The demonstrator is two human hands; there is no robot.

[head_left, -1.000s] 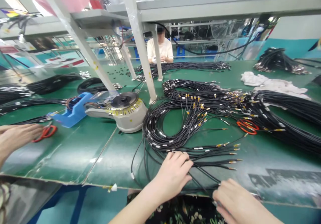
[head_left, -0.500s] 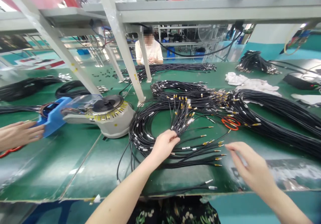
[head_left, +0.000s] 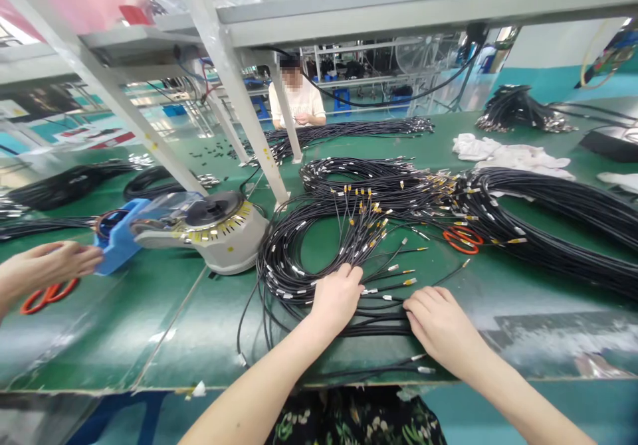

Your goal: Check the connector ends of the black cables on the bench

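Observation:
A coiled bundle of thin black cables (head_left: 279, 252) lies on the green table in front of me, with white sleeves and yellow-tagged metal ends. My left hand (head_left: 337, 297) is closed on some of the cables at the coil's right side, its palm side hidden. Just to the right, my right hand (head_left: 441, 322) has its fingers curled together around the ends of several cables, which disappear beneath them. Other cable ends fan out above both hands. Closer to the table's front edge, a few loose cables (head_left: 369, 368) with silvery tips pass below my right hand.
A round grey label dispenser (head_left: 232, 246) stands left of the coil, beside a blue tape holder (head_left: 119, 249). Another person's hand (head_left: 54, 266) is near orange-handled scissors (head_left: 50, 295). More orange handles (head_left: 462, 239) and long cable bundles (head_left: 563, 232) lie right. Shelf posts (head_left: 254, 113) rise behind.
My right hand has moved left and closed over the cable ends it was apart from. My left hand has shifted slightly right and down, staying on the cables. The view has shifted a little.

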